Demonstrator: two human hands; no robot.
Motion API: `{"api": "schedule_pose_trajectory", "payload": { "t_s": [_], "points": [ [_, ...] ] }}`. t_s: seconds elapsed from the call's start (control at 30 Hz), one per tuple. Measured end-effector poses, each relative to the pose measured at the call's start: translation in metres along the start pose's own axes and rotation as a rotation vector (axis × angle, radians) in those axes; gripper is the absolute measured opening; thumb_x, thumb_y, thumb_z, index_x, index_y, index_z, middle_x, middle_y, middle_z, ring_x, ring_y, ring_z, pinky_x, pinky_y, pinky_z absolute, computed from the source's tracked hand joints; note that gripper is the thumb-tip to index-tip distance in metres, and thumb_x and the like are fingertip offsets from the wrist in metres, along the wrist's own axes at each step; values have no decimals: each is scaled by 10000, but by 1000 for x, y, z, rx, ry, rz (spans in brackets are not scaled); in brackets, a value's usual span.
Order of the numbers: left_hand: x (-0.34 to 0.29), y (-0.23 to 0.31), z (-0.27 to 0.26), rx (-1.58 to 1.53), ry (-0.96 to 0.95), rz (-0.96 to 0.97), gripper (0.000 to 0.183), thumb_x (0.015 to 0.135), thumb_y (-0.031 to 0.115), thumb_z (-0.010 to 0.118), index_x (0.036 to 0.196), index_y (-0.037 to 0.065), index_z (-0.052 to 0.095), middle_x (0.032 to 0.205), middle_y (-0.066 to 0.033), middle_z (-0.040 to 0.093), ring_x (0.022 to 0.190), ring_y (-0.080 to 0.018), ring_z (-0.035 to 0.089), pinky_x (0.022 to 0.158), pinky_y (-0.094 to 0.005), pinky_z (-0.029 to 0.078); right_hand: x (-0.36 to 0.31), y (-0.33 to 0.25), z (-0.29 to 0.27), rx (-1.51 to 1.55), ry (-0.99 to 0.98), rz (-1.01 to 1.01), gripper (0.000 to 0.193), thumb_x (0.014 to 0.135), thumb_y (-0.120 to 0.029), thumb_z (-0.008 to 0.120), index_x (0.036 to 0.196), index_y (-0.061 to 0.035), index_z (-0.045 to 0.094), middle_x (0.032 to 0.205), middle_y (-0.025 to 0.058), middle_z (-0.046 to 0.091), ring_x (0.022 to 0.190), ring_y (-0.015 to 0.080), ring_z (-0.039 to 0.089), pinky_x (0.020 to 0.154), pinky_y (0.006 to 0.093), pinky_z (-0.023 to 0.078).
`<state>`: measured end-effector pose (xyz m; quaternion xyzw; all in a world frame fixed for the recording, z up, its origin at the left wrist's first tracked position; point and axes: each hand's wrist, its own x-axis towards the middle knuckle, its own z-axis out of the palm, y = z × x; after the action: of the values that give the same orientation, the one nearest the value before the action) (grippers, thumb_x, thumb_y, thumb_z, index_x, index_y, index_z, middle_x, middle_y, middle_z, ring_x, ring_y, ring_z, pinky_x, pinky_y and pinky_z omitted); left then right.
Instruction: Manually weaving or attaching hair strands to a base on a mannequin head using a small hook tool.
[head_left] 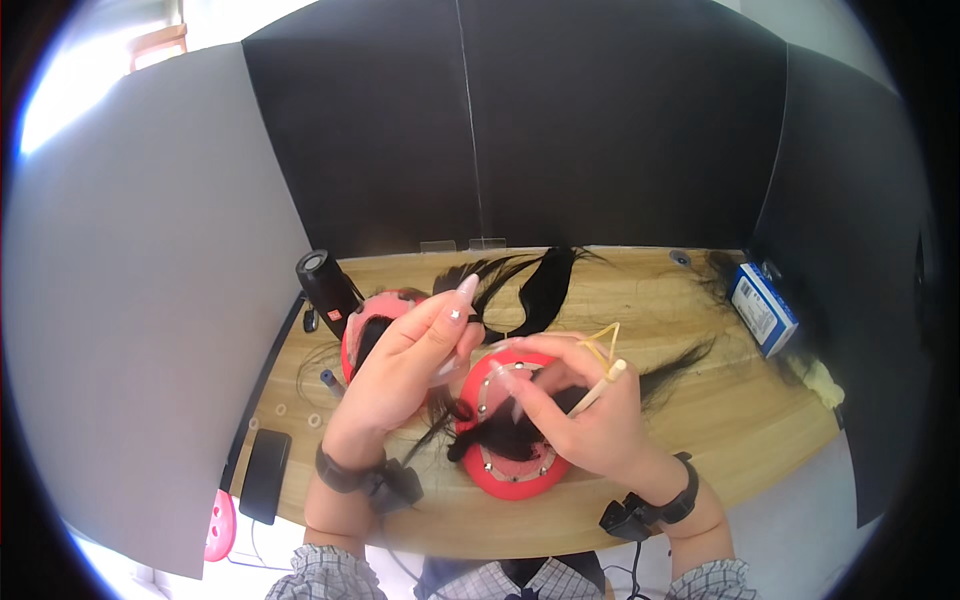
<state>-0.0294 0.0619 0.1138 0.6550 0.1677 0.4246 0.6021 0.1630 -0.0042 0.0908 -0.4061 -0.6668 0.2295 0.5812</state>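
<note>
A red dome-shaped wig block (512, 488) sits at the table's near middle, with pink mesh edged by a pale band and pins. Dark hair (505, 440) lies bundled across its top. My left hand (420, 345) is above its left side, thumb and finger pinched on what looks like a small lock of black hair. At the block's right, my right hand (590, 410) is closed round a pale wooden-handled tool (600, 386); its working tip cannot be made out. A yellow rubber band (601, 342) stands out by that hand. Partly behind my left hand is a second red wig block (384, 308).
Long black hair (547, 292) lies at the back of the wooden table (650, 300). A black cylindrical speaker (325, 282) stands at the left, a black phone-like slab (266, 475) nearer. At right are a blue-and-white box (763, 310) and pale yellow cloth-like material (822, 383). Dark panels (600, 130) enclose the table.
</note>
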Motion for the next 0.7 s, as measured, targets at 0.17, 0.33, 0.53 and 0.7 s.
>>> {"api": "schedule_pose_trajectory", "payload": {
  "t_s": [0.17,0.33,0.53,0.7],
  "points": [
    [-3,11,17,229,35,-72,298,1079,275,415,1157,46,587,773,69,465,659,-15,378,598,-179,335,7,1,-9,-193,50,-307,346,790,-55,727,1134,-28,696,1105,128,670,1038,271,622,903,351,493],
    [-6,17,31,166,4,-187,296,1078,271,415,1098,34,591,777,61,473,676,-16,408,608,-185,350,8,4,-11,-162,3,-317,455,789,-43,706,1239,-28,637,1095,108,689,1065,269,609,911,363,487],
    [-5,12,20,268,-24,-201,286,1078,253,414,1030,35,593,786,48,499,706,-17,434,625,-191,371,3,7,-4,-140,84,-257,476,793,-8,704,1260,-35,619,999,62,734,936,223,649,838,336,515],
    [-4,12,27,231,-19,-199,283,1074,246,430,1019,28,601,793,45,508,735,-19,440,647,-192,380,4,13,-7,-145,85,-285,471,806,-4,710,1266,-43,615,983,59,739,874,204,661,789,309,523]
  ]
}}
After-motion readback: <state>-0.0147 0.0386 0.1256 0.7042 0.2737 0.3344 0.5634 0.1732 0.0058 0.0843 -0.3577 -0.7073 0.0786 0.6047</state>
